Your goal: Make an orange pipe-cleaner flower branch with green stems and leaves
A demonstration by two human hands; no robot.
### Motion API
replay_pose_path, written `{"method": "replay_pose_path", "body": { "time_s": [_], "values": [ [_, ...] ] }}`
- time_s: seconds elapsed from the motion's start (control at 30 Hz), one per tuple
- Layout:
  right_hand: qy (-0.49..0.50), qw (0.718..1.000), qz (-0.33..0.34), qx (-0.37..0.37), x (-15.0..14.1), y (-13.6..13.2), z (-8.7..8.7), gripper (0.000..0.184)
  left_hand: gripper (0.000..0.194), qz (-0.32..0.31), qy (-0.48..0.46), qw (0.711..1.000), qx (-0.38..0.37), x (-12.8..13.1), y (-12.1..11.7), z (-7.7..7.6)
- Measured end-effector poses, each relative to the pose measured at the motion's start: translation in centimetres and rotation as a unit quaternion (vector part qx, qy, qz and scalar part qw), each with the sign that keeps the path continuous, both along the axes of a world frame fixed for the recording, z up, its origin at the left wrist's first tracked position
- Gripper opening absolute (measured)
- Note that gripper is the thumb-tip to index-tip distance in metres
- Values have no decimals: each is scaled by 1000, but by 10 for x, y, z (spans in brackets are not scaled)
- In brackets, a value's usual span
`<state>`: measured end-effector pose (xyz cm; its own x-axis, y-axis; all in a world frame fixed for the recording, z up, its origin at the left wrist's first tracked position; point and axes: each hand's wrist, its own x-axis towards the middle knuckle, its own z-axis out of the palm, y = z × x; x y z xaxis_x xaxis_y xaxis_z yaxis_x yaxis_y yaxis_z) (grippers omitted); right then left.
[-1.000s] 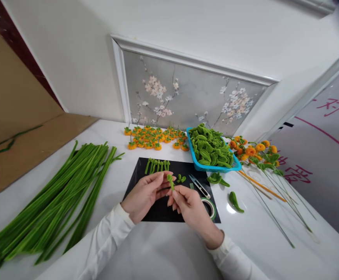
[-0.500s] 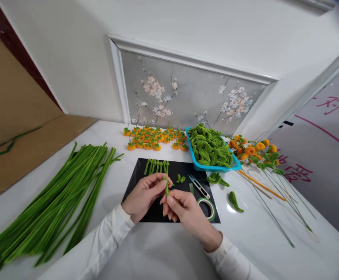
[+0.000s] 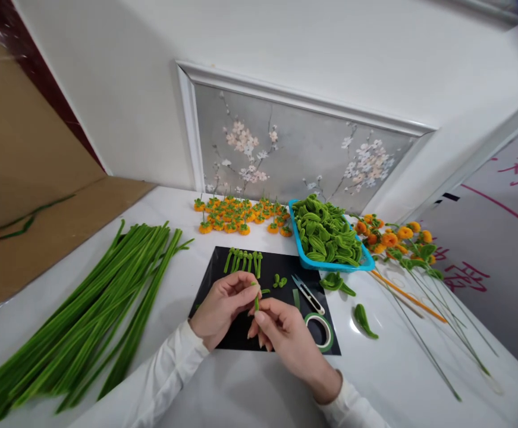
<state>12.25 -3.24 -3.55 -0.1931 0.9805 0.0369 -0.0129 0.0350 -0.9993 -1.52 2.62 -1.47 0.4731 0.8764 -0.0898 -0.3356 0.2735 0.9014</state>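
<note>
Between my two hands is a short piece of green pipe cleaner [image 3: 256, 302]. My left hand [image 3: 225, 303] pinches its upper end between thumb and fingertips. The lower end sits in the closed fingers of my right hand [image 3: 283, 330]. Both hands are over a black mat [image 3: 236, 342]. Several short green stems with knotted tops [image 3: 243, 261] lie in a row behind them on the mat. Small green loops [image 3: 279, 281], thread snips [image 3: 308, 295] and a roll of green floral tape [image 3: 319, 333] lie to the right of my fingers.
Long green pipe cleaners [image 3: 102, 303] spread over the left of the white table [image 3: 223, 392]. Several orange flower heads [image 3: 241, 215] stand at the back. A blue basket [image 3: 330, 266] holds green leaves. Loose leaves [image 3: 364, 321] and stemmed orange flowers [image 3: 396, 238] lie on the right.
The whole view has shifted slightly, so things appear a little lower and further right. Both hands keep hold of the green piece, with only slight finger movement.
</note>
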Motion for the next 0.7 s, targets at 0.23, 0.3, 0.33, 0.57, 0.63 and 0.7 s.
{"method": "replay_pose_path", "body": {
  "time_s": [0.23, 0.3, 0.33, 0.57, 0.63, 0.7],
  "values": [
    [-8, 1000, -3, -25, -3, 2, 0, 31, 11, -2, 16, 1000, 6, 2, -2, 0],
    [-13, 1000, -4, -24, -4, 2, -1, 32, 13, -2, 19, 1000, -2, 2, -2, 0],
    [-18, 1000, -7, -20, -4, 2, -1, 32, 14, -1, 18, 1000, -6, 2, -2, 0],
    [15, 991, -130, -8, -2, 15, 5, 31, 33, 76, -26, 996, -42, -4, 7, 6],
    [29, 988, -153, -17, 0, 20, 6, 32, 30, 108, -19, 993, -52, -6, 12, 5],
    [36, 985, -163, -29, 0, 23, 6, 35, 26, 133, -11, 989, -62, -7, 15, 3]
  ]
}}
